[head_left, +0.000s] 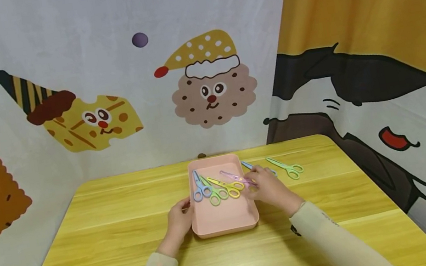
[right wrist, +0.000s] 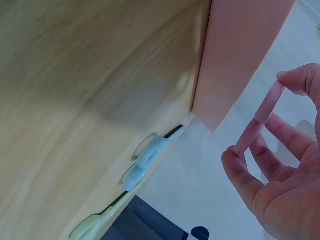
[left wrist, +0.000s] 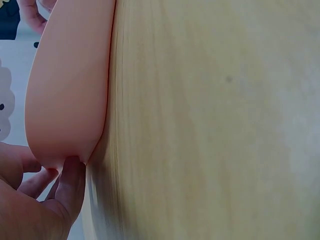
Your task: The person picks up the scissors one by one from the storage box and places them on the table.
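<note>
A pink tray [head_left: 227, 220] on the table holds blue scissors [head_left: 198, 184], green scissors [head_left: 215, 193] and yellow scissors [head_left: 227, 187]. My left hand [head_left: 179, 222] holds the tray by its left side; the left wrist view shows fingertips against the outer wall [left wrist: 70, 90]. My right hand [head_left: 265, 187] pinches pale purple scissors [head_left: 233, 176] by the handle, over the tray's right rim. In the right wrist view the thumb and a finger press the two ends of the purple handle [right wrist: 265, 110]. The blades point left, over the tray.
Right of the tray, more blue scissors [right wrist: 150, 152] lie on the table, partly behind my right hand in the head view. Beside them lie more green scissors [head_left: 287, 167]. The wooden table [head_left: 120, 231] ends at a patterned curtain [head_left: 100, 53].
</note>
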### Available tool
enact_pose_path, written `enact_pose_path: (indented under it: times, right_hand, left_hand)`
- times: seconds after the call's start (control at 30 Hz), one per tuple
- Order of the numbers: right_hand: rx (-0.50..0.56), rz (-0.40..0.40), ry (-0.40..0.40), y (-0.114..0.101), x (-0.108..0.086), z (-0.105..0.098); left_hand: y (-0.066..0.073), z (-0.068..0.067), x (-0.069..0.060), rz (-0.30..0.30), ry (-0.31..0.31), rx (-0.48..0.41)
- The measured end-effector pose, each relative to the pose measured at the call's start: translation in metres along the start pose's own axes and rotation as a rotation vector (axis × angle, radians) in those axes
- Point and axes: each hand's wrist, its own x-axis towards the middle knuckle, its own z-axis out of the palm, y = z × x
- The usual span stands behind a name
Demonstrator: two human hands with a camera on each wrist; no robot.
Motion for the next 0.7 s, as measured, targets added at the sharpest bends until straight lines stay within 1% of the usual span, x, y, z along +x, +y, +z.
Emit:
enact_pose_path:
  times: [0.1,0.3,0.47,0.7]
  right_hand:
    - [-0.01,-0.014,0.021,0.003,0.0,-0.001]
    - [-0.032,0.018,0.023,0.009,0.001,-0.002]
    - [-0.03,0.038,0.023,0.014,0.001,-0.003]
    - [-0.014,0.025,0.056,0.02,-0.001,-0.006]
  left_hand:
    - [0.001,0.0,0.0,-0.001,0.0,-0.004]
    - [0.002,0.0,-0.001,-0.001,0.0,-0.008]
    - [0.003,-0.001,-0.001,-0.003,0.002,-0.012]
    - [0.005,-0.001,-0.003,-0.012,0.0,-0.018]
